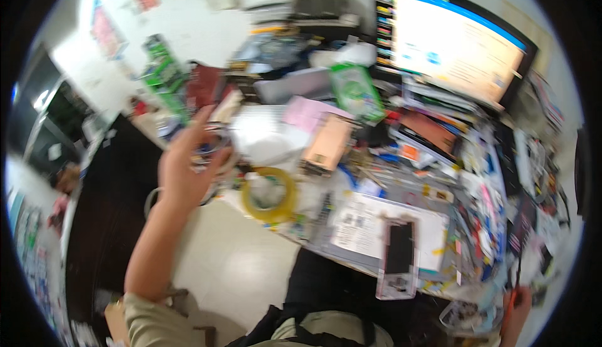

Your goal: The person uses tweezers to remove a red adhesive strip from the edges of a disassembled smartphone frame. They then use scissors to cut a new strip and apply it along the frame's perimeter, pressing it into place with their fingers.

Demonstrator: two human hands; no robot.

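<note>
The picture is blurred. My left hand [183, 163] is raised at the left end of the cluttered desk, thumb and fingers apart. Pale loops, perhaps cable [221, 140], show around its fingers; whether it grips them is unclear. Just right of it lies a roll of yellowish tape [290, 196]. At the lower right rim, my right hand [521, 302] is closed around a slim orange-handled tool [511, 300], its kind too blurred to name. An opened phone housing [400, 253] rests across printed paper [357, 229] and juts past the desk's front edge.
A lit monitor [451, 46] stands at the back right. A copper-coloured phone part [328, 142], pink paper [312, 112] and a green package [357, 90] lie mid-desk. Small tools and parts [484, 234] crowd the right side. A dark surface [113, 206] is at left.
</note>
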